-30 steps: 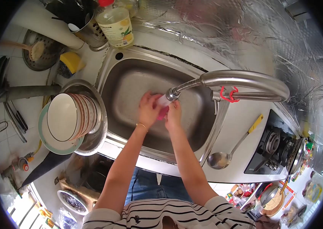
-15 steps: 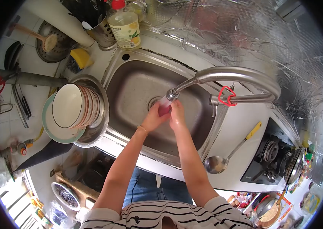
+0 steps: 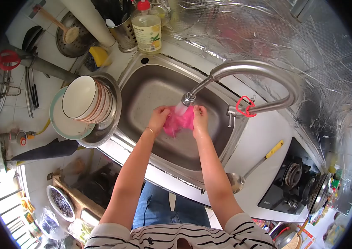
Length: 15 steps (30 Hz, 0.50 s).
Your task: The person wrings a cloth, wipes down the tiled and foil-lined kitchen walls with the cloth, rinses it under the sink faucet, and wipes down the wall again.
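A pink cloth [image 3: 182,121] is stretched between my two hands, low over the metal sink [image 3: 142,89]. My left hand [image 3: 159,118] is closed on its left edge, and my right hand [image 3: 200,119] pinches the right edge. Just above the cloth is the head of the curved faucet [image 3: 188,98], with water running from it onto the pink fabric. Part of the cloth droops toward the basin below my left hand.
Stacked bowls [image 3: 80,99] and a plate sit in a metal basin [image 3: 115,108] left of the sink. A soap bottle [image 3: 147,33] and utensil holder [image 3: 124,35] stand behind. On the right are a yellow-handled ladle [image 3: 261,164] and a stove [image 3: 288,182].
My hands were together under the faucet around the bunched pink cloth. They have moved apart, spreading it out between them. The camera view has shifted slightly.
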Each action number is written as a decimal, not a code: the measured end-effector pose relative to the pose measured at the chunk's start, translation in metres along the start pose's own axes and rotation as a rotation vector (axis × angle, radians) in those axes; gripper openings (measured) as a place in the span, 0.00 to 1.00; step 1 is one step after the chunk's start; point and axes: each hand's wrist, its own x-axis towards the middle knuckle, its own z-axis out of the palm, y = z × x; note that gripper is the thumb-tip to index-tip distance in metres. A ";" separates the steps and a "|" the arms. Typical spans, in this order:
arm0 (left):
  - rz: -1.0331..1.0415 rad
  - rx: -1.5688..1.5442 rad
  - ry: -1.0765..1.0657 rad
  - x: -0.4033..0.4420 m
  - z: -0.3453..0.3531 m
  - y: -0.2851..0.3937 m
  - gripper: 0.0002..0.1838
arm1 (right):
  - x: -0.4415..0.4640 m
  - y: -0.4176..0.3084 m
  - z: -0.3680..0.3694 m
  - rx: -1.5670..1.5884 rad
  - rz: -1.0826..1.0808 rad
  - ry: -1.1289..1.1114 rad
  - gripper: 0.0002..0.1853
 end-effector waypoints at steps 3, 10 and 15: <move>0.043 -0.195 0.209 -0.005 0.022 0.000 0.08 | 0.012 0.016 0.015 0.036 -0.025 0.028 0.10; 0.182 0.689 0.520 -0.002 0.059 -0.010 0.09 | 0.017 0.063 0.029 0.013 0.138 0.008 0.10; 0.224 0.568 0.523 -0.007 0.071 -0.014 0.10 | 0.035 0.047 0.020 -0.387 -0.045 -0.031 0.14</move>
